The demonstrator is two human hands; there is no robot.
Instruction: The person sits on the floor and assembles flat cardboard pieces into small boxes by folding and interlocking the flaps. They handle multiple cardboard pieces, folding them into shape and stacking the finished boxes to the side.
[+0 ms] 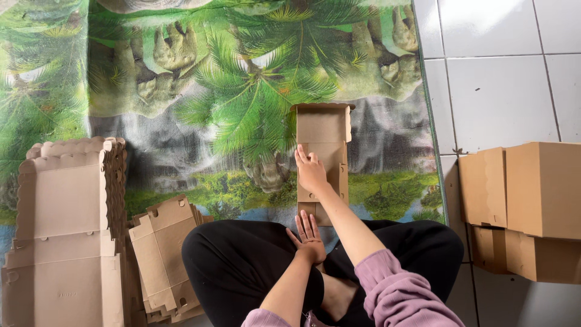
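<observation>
Head view, looking down at a seated person in black trousers and mauve sleeves on a printed jungle mat (181, 139) laid over a white tiled floor (502, 91). I see the right hand (310, 171) pressed flat on a partly folded cardboard box blank (322, 130) that lies lengthwise near the middle of the mat's near edge, its far flap raised; the fingers (301, 152) lie close together, palm down on the card, clamped on nothing. The left hand (308, 233) rests at the blank's near end, just above the person's lap, its fingers spread apart; whether they touch the card I cannot tell, since the end of the blank is hidden beneath the hand. At the mat's left edge stands a tall stack of flat blanks (66, 230), and just beside it, toward the person's knee, a smaller fanned stack of blanks (163, 260). Off the mat's right edge, on the tiles, sit several assembled cardboard boxes (532, 200), piled and touching one another.
</observation>
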